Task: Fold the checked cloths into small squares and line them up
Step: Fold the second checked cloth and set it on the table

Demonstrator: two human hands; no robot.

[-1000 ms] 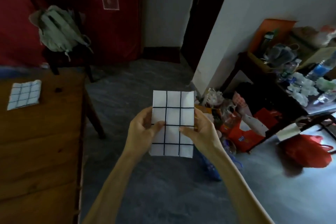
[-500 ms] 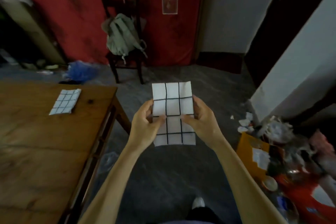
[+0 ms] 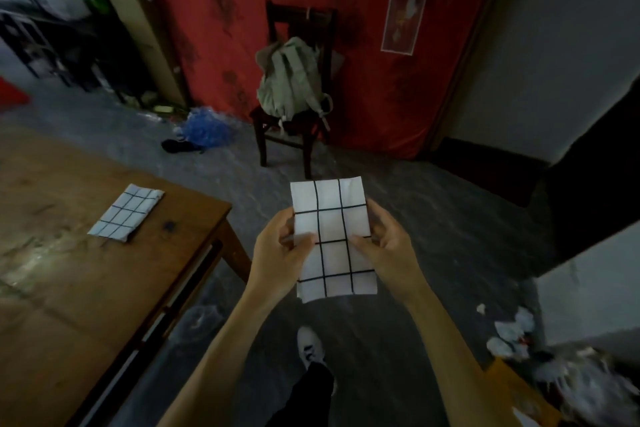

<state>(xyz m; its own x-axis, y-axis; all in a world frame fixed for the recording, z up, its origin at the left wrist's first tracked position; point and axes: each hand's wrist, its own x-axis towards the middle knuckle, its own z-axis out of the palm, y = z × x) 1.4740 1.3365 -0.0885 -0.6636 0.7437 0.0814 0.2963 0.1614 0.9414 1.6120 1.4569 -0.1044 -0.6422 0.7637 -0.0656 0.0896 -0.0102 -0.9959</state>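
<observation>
I hold a white cloth with a black check pattern (image 3: 331,218), folded into a tall rectangle, upright in the air in front of me. My left hand (image 3: 280,253) pinches its left edge at mid height, thumb on the front. My right hand (image 3: 384,246) pinches its right edge the same way. A second checked cloth (image 3: 126,211), folded small, lies flat on the wooden table (image 3: 69,288) to my left, well apart from both hands.
The table's corner (image 3: 227,210) sits just left of my left hand. A dark chair (image 3: 294,121) with a pale green backpack (image 3: 291,80) stands ahead by the red wall. Crumpled paper and bags (image 3: 554,374) litter the floor at the right. My shoe (image 3: 310,343) is below.
My view has swung left, bringing the table, the chair and the red wall into frame. The cloth stays pinched between both hands in the same hold.
</observation>
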